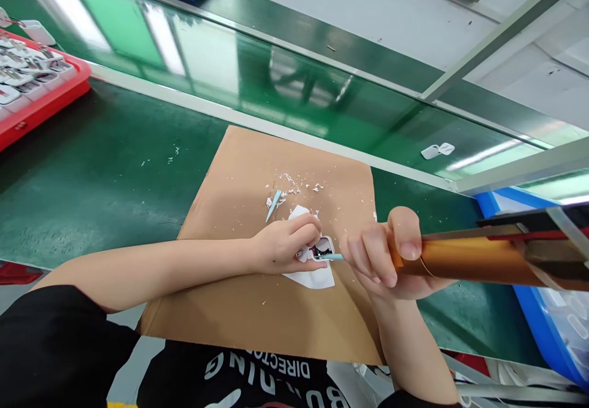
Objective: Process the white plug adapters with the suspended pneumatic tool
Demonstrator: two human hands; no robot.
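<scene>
A small white casing [326,248] with dark innards is held open above the cardboard sheet [216,310], nearer its right edge, with the light-blue tip [338,256] of a gold-orange cylindrical tool [473,259] at its rim.

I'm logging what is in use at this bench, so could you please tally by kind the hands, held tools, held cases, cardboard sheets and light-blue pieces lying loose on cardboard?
Hands: 2, the left hand and right hand
Copper-coloured tool: 1
Open white case: 1
Cardboard sheet: 1
Loose light-blue piece: 1
Total: 6
</scene>
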